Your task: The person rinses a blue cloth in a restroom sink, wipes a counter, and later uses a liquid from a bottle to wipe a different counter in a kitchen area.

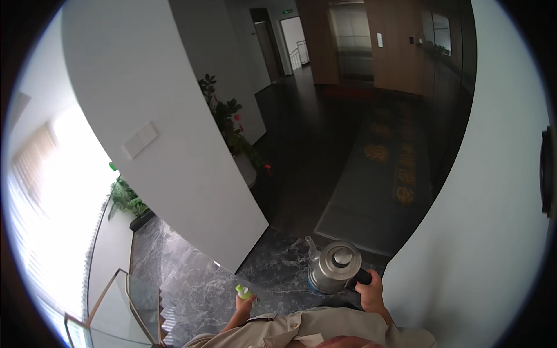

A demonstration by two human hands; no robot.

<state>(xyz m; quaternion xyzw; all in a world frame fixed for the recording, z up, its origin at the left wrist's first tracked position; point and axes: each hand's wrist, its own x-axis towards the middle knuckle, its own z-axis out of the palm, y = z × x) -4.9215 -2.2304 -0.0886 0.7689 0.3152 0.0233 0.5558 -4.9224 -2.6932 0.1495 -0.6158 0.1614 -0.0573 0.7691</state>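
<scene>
My right hand [371, 292] is closed around the black handle of a glass kettle [333, 267] with a steel lid and a clear spout pointing away to the left. The kettle hangs above the dark marble floor, and a blue band shows at its base. Lower down and to the left, my left hand [245, 303] grips a small bottle with a lime-green top [243, 291]. The lower part of that bottle is hidden by my fingers.
A white wall end [187, 174] with switch plates stands ahead left, another white wall [470, 243] close on my right. Beyond the opening lie a dark mat [361, 209] with lettering, a potted plant [230, 126] and an elevator door [352, 43]. A glass stair railing [126, 300] is at lower left.
</scene>
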